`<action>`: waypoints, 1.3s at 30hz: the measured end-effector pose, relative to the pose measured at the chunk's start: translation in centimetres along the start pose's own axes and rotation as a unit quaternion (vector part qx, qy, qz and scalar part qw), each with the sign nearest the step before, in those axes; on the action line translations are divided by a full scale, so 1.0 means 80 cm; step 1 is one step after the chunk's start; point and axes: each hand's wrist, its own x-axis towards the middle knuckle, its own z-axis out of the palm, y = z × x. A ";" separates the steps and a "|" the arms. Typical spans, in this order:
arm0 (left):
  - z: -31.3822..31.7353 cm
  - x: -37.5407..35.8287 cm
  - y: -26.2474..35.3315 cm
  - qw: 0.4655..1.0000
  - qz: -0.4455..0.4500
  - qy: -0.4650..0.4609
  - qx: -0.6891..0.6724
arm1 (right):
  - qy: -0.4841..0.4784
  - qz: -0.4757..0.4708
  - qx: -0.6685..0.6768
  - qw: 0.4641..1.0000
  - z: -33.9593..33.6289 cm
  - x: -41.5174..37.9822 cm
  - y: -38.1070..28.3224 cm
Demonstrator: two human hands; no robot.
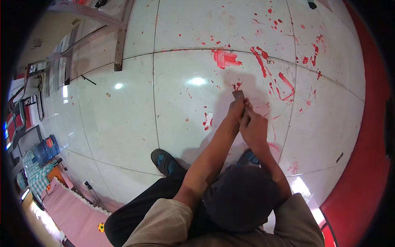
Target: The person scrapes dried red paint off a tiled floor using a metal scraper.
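Observation:
Both hands come together over the white tiled floor, in front of my sandalled feet. My left hand is closed around a scraper with a flat, greyish blade. Just behind it, my right hand is closed too, its fingers against the left hand at the handle end. The handle itself is hidden by the fingers. The blade's tip points away from me, at small red paint spots. Beyond the blade lies a smeared red paint patch, and a small white scrap lies nearer my feet.
More red paint streaks run across the tiles to the right. A wooden-legged frame stands at upper left. At lower left are a blue water bottle and a pink cushioned seat. A red wall borders the right side.

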 end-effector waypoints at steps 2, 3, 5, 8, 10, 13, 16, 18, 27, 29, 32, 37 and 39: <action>-0.007 0.018 -0.004 0.999 -0.005 -0.030 -0.024 | 0.024 -0.021 0.021 0.999 0.000 0.007 0.005; -0.010 0.028 -0.005 0.998 -0.006 -0.049 -0.034 | 0.040 -0.034 0.031 0.998 -0.002 0.011 0.009; -0.020 0.025 -0.017 0.997 -0.008 -0.011 -0.071 | 0.033 -0.061 0.040 0.997 0.003 0.001 0.025; -0.013 0.017 -0.015 0.999 0.023 0.027 -0.029 | 0.038 -0.046 0.059 0.997 0.012 0.001 0.032; -0.005 0.027 -0.008 0.999 0.032 0.014 -0.013 | 0.035 -0.023 0.068 0.997 0.007 0.009 0.026; -0.008 0.040 -0.010 0.998 0.004 -0.005 -0.061 | 0.016 -0.031 0.068 0.997 -0.008 0.011 0.022; -0.009 0.029 -0.016 0.998 -0.006 0.021 -0.050 | 0.041 -0.059 0.073 0.995 0.001 0.002 0.031; 0.004 0.032 -0.007 1.000 0.017 0.018 -0.010 | 0.045 -0.013 0.072 0.996 0.002 0.013 0.027; -0.005 0.040 -0.006 0.999 0.032 -0.011 0.034 | 0.047 -0.016 0.079 0.996 0.008 0.012 0.035; 0.014 0.034 0.001 0.998 0.035 0.019 0.041 | 0.039 -0.015 0.075 0.996 0.004 0.020 0.035; -0.017 0.055 -0.012 1.000 0.004 0.005 0.019 | 0.032 -0.022 0.078 0.996 0.000 0.009 0.039; -0.002 0.034 -0.013 0.994 0.049 -0.001 0.094 | 0.073 -0.024 0.069 0.995 0.002 0.012 0.038; -0.008 0.040 -0.017 0.995 0.057 0.013 0.077 | 0.091 -0.046 0.077 0.992 0.006 0.006 0.041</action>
